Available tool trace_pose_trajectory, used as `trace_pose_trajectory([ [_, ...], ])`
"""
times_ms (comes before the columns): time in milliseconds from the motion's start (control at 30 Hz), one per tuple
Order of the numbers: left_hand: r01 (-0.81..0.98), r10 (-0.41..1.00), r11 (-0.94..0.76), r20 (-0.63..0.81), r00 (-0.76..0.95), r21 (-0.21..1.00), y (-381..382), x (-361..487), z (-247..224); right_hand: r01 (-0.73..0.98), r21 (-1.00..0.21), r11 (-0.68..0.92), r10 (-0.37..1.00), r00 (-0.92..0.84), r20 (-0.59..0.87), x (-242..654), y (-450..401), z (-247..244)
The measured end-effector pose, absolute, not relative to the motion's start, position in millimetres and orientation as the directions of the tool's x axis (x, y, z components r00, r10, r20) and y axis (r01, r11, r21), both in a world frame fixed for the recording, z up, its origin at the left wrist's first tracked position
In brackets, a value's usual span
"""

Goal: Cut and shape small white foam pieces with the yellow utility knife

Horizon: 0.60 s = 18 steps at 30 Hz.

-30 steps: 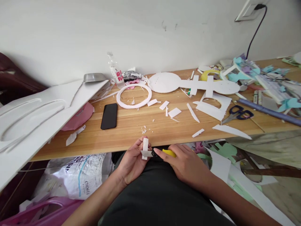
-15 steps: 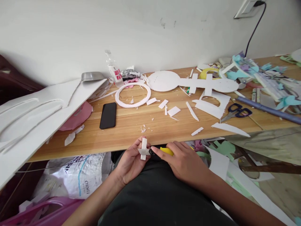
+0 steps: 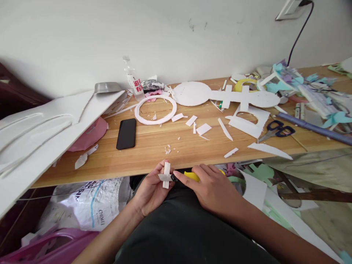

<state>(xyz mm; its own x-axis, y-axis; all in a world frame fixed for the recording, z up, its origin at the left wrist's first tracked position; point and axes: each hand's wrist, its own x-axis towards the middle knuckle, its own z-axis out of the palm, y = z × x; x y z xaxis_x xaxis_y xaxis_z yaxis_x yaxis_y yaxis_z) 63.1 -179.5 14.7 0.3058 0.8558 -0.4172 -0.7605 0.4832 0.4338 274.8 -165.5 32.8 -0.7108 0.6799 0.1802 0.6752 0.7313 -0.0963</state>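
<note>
Just off the table's front edge, my left hand (image 3: 152,189) grips a small white foam piece (image 3: 166,169) that stands upright between thumb and fingers. My right hand (image 3: 213,185) is closed round a yellow-handled knife (image 3: 191,176), its index finger stretched along the black part toward the blade. The metal blade lies across the middle of the foam piece, its tip reaching past the left side near my left thumb. Part of the yellow handle is hidden under my right fingers.
On the wooden table (image 3: 148,157) are a black phone (image 3: 126,134), a white ring (image 3: 139,118), foam offcuts (image 3: 204,129), scissors (image 3: 280,130) and a bottle (image 3: 135,85). A large white board (image 3: 55,128) leans at the left. A plastic bag (image 3: 95,205) lies below.
The knife blade and my right hand have moved slightly left, with the blade tip reaching farther past the foam piece. The foam piece has shifted slightly left too.
</note>
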Motion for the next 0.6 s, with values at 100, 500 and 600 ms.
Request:
trace_pose_trajectory([
  [100,-0.762,0.86,0.479,-0.405,0.309,0.436,-180.0,62.8,14.6,0.67,-0.109,0.734,0.678,-0.716,0.165,275.0,-165.0,35.4],
  [500,-0.752,0.865,0.478,-0.394,0.311,0.455,-178.8,63.2,12.7,0.684,-0.09,0.724,0.689,-0.712,0.135,277.1,-164.5,37.5],
  [600,-0.76,0.858,0.485,-0.401,0.32,0.432,-179.3,63.3,13.9,0.69,-0.089,0.718,0.696,-0.707,0.128,283.3,-164.5,36.4],
])
